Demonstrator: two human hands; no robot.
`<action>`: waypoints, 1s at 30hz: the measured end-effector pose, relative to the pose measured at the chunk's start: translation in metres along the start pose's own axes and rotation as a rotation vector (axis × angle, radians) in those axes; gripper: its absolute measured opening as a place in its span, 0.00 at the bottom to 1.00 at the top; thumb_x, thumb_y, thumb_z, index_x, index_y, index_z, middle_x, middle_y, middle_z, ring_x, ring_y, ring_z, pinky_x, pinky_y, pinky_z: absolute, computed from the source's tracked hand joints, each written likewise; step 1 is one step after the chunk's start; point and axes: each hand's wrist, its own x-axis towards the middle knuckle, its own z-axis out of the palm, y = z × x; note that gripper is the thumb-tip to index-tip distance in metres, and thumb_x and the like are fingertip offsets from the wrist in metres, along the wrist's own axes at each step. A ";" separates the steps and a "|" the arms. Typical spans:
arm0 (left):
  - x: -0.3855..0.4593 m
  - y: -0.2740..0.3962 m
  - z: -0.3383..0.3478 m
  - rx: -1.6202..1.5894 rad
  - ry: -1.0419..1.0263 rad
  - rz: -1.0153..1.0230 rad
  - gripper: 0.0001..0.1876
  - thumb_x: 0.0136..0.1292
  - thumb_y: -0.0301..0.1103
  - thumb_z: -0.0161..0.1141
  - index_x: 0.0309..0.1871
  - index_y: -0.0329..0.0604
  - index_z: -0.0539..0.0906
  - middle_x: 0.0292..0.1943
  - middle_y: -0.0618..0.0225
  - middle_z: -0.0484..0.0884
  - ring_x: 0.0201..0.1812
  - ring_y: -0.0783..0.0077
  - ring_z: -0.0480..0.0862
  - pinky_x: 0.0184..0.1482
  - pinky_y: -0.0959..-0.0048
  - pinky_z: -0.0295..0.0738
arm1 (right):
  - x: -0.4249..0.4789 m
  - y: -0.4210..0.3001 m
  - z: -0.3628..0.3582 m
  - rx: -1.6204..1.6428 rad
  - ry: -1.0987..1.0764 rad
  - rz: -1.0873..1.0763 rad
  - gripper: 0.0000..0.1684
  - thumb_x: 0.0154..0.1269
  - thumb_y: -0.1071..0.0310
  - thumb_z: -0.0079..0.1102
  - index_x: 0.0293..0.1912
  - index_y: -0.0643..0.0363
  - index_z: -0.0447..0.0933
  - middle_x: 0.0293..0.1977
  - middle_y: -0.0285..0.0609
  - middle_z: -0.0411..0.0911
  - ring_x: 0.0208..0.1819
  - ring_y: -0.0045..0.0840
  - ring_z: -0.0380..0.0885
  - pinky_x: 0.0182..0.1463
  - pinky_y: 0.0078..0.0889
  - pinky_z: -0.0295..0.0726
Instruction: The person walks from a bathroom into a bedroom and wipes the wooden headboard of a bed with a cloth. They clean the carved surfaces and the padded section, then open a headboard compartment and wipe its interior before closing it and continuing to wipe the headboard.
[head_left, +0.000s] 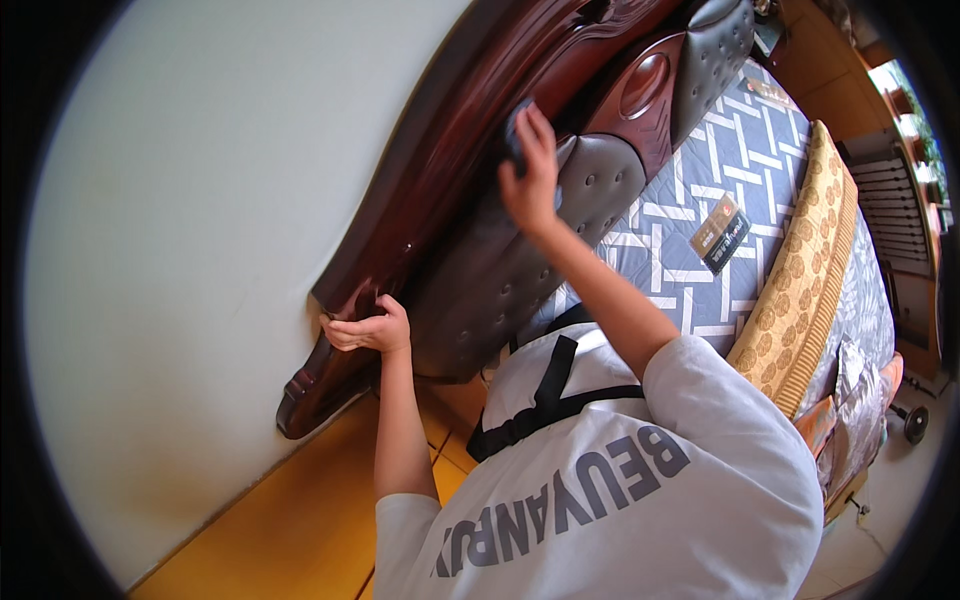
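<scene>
A dark reddish-brown polished wooden headboard (420, 195) with grey button-tufted padding (600, 176) stands along the wall. My right hand (532, 176) presses a dark blue cloth (516, 131) against the wood, just above the padding. Much of that cloth is covered by the fingers. Lower down, at the near end of the headboard, my left hand (371, 330) grips the curved wooden edge, its thumb apart from the fingers. Below it the carved leg (300, 405) reaches toward the floor.
To the right is a bed with a blue-and-white patterned mattress (667, 232) bearing printed labels (720, 234). A folded gold patterned cover (795, 285) lies across it. The pale wall (187, 225) is at left, above a yellow-brown tiled floor (277, 517). A dumbbell-like round weight (916, 425) sits at far right.
</scene>
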 end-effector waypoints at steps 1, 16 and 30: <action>-0.001 0.000 -0.001 -0.004 0.000 0.000 0.54 0.53 0.36 0.61 0.78 0.21 0.42 0.73 0.36 0.57 0.69 0.38 0.63 0.69 0.43 0.54 | -0.023 -0.013 0.002 0.012 -0.096 0.070 0.47 0.47 0.87 0.57 0.72 0.62 0.67 0.72 0.58 0.62 0.75 0.52 0.62 0.77 0.42 0.62; -0.003 -0.002 0.002 -0.030 0.012 -0.022 0.54 0.53 0.37 0.62 0.78 0.24 0.44 0.74 0.36 0.58 0.69 0.38 0.62 0.69 0.40 0.53 | 0.102 0.043 -0.038 -0.127 0.155 -0.019 0.36 0.54 0.85 0.55 0.65 0.60 0.75 0.66 0.53 0.73 0.66 0.49 0.73 0.69 0.38 0.73; -0.005 -0.009 -0.005 -0.014 0.005 -0.016 0.52 0.55 0.37 0.61 0.78 0.22 0.47 0.73 0.36 0.58 0.69 0.38 0.62 0.70 0.41 0.54 | 0.094 0.041 -0.024 -0.050 0.257 0.012 0.34 0.53 0.84 0.52 0.62 0.60 0.78 0.65 0.53 0.75 0.66 0.47 0.75 0.70 0.38 0.72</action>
